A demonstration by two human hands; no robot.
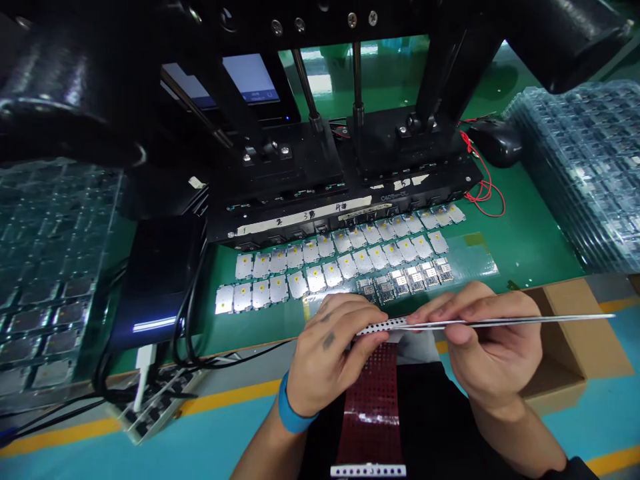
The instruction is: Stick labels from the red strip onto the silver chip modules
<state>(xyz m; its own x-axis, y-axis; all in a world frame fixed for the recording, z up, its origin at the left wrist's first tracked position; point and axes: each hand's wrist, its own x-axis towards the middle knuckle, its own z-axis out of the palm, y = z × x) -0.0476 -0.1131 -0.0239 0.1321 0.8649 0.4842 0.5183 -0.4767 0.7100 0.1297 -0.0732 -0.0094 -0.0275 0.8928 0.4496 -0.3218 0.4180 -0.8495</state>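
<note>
Rows of silver modules cover the green bench mat near its front edge. Your left hand pinches a perforated white strip closed, dark red perforated film hanging toward you. Your right hand grips steel tweezers, tips at the strip; hold them level and steady.

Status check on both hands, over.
Left hand pinching white perforated strip, over dark red perforated film; right hand holding long steel tweezers; silver square modules just ahead.
</note>
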